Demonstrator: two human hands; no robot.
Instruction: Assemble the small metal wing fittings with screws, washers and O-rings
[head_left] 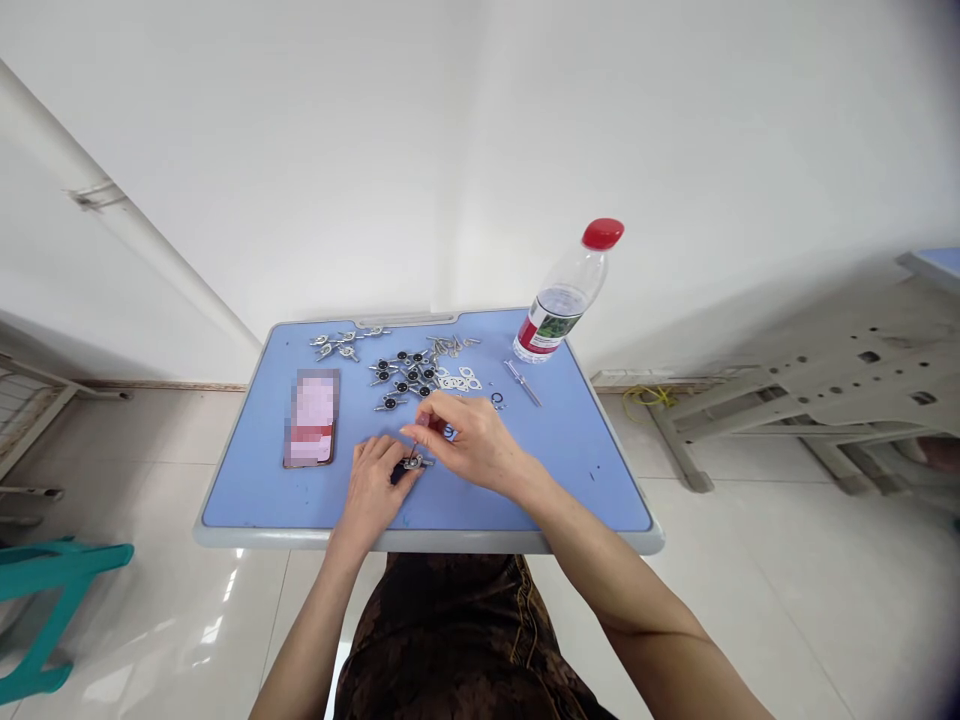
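Observation:
On the blue desktop (465, 502), my left hand (375, 482) pins down a small metal fitting (415, 463) with its fingertips, which partly cover it. My right hand (466, 437) is closed round the pinkish handle of a small screwdriver (423, 420). The screwdriver's thin shaft points down at the fitting; whether its tip touches cannot be made out. Behind the hands lie several metal fittings with black round caps (412, 375). Beside them are thin white gaskets (466, 378) and a heap of small metal pieces (450, 346).
A phone (312, 418) lies on the left, near several uncapped metal fittings (347, 337). At the back right stands a red-capped water bottle (556, 310), with a clear slim tube (523, 384) before it. A black ring (496, 398) lies right of the gaskets. A green stool (60, 610) stands on the floor.

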